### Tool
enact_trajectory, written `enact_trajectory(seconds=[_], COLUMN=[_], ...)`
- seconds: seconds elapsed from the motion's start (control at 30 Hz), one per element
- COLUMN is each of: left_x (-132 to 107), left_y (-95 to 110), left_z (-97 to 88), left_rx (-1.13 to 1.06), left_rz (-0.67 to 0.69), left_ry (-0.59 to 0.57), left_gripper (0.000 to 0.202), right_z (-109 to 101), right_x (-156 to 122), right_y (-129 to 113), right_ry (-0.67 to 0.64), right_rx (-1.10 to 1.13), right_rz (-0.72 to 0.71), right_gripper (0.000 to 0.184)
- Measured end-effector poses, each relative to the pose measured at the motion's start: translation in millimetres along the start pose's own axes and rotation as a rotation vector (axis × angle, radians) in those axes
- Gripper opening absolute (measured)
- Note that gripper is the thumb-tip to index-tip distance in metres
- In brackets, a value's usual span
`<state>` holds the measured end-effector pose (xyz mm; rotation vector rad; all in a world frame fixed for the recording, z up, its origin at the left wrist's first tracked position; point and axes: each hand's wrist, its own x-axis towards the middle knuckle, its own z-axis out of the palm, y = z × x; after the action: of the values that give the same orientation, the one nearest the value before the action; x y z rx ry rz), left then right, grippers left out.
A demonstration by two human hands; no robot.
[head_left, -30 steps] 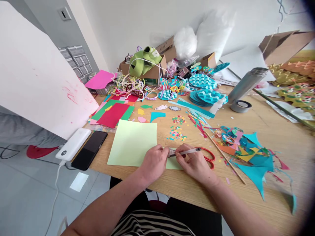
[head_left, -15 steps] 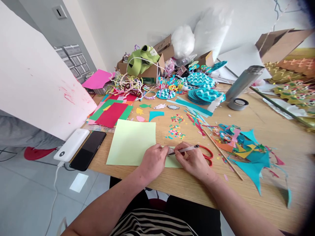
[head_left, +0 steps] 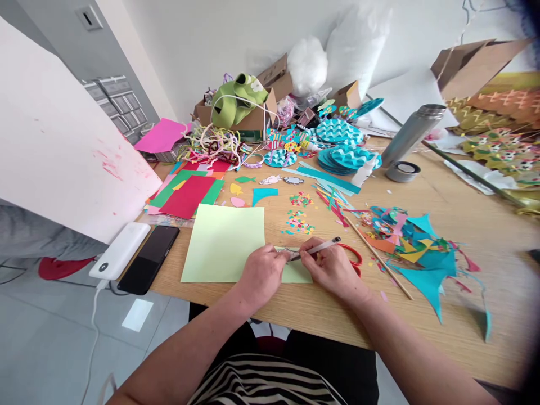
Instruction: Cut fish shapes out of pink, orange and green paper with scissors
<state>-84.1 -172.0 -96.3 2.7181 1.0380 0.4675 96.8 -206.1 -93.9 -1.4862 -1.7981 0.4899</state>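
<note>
My right hand (head_left: 333,267) is closed round a pen (head_left: 320,247) whose tip meets a small grey paper cutout (head_left: 291,253). My left hand (head_left: 264,270) presses that cutout down with pinched fingers onto a small light green paper piece (head_left: 297,274) near the front edge of the wooden table (head_left: 442,219). A larger light green sheet (head_left: 223,242) lies just left of my left hand. Red-handled scissors (head_left: 352,256) lie behind my right hand.
A black phone (head_left: 148,259) and a white power bank (head_left: 120,250) sit at the table's left corner. Red and green sheets (head_left: 188,194), teal scraps (head_left: 417,247), a wooden stick (head_left: 379,259), a steel flask (head_left: 411,135), its lid (head_left: 403,171), boxes and paper fish lie behind.
The view has drifted slightly. Both hands stay on the cutout, with the pen shifted a little to the left.
</note>
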Motion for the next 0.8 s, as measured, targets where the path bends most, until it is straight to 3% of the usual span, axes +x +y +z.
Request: enact_trajectory(seconds=[0.8], left_x=[1.2], left_y=[-1.9], left_z=[7.6], left_rx=[0.102], left_rz=[0.111], left_ry=[0.023], left_gripper=[0.02], right_z=[-2.3], right_x=[4.9], right_y=[2.2], right_ry=[0.026], right_rx=[0.018], right_rz=[0.078], right_gripper=[0.016])
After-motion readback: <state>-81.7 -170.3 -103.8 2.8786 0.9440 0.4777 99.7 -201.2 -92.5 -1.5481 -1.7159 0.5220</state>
